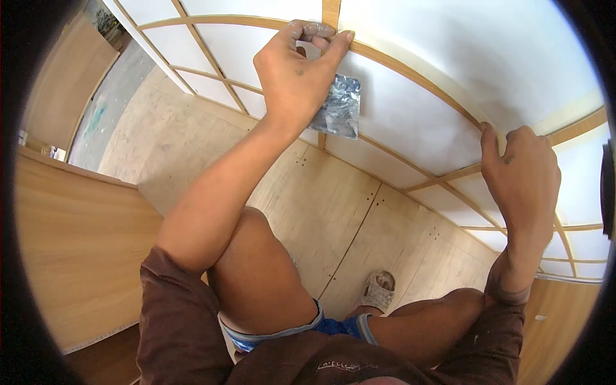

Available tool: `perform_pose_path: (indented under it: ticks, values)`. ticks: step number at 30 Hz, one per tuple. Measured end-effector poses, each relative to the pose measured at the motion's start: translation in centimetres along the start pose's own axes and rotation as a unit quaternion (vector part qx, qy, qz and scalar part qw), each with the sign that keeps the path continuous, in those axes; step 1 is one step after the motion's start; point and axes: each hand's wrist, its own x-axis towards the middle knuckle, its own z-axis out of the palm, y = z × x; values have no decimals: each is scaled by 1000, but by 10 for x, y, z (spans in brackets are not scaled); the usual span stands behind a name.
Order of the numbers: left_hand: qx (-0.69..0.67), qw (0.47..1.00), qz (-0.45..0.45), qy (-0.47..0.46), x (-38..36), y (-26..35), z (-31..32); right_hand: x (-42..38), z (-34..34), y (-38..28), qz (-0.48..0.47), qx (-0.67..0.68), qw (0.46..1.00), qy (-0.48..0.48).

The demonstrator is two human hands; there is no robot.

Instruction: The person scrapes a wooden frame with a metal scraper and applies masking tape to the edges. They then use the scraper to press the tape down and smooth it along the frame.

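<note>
My left hand [298, 74] is closed at the upper middle, its thumb and index fingertips at a long wooden strip [410, 69] on a white panel. Beneath that palm juts the paint-smeared metal blade of a scraper [343, 109]; its handle is mostly hidden by the hand. Grey-white smears mark the left index finger. Farther right, my right hand [523, 170] has its thumb and bent fingers closed round the other end of the same strip. The strip curves across the view between both hands, against the white panel [410, 112] with its lattice of thin wood.
Pale plywood flooring [321, 218] with seams and screw holes lies below. A wooden board [83, 250] stands at the left, with grey floor [109, 115] beyond it. My bent legs and a sandalled foot [378, 289] are below the panel.
</note>
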Motion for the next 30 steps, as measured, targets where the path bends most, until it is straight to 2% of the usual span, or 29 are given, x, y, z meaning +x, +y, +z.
perform_pose_path:
  ticks: [2,4,8,10,14,17,20,23,26,29,30]
  values:
    - [12,1000,-18,-8,0,3,-1,1,-2,-3,5,-3,1000,-12]
    - [-42,997,-63,-16,1,2,-1,0,-2,-2,2,-1,1000,-14]
    - [-71,995,-62,-14,1,-2,0,-3,0,-2,-4,-4,1000,-20]
    - [-79,992,-96,-16,1,-1,-1,-4,3,-1,-9,0,1000,-18]
    - [-74,992,-97,-16,0,-1,-2,-10,-1,-2,-26,5,999,-38]
    - [-72,994,-78,-9,2,-4,1,-16,-1,-2,-53,-13,999,-2]
    - [-86,995,-40,-5,2,-4,3,-14,0,-3,-31,18,999,-39]
    - [-47,999,-18,10,3,-6,4,-15,6,0,-47,13,999,-12]
    - [-53,998,-23,10,3,-5,2,-19,-3,-3,-69,17,996,-54]
    - [-49,997,-66,2,3,-1,-1,-20,-5,-6,-64,22,995,-77]
    - [-91,992,-92,3,3,-1,0,-20,-3,-5,-64,22,995,-77]
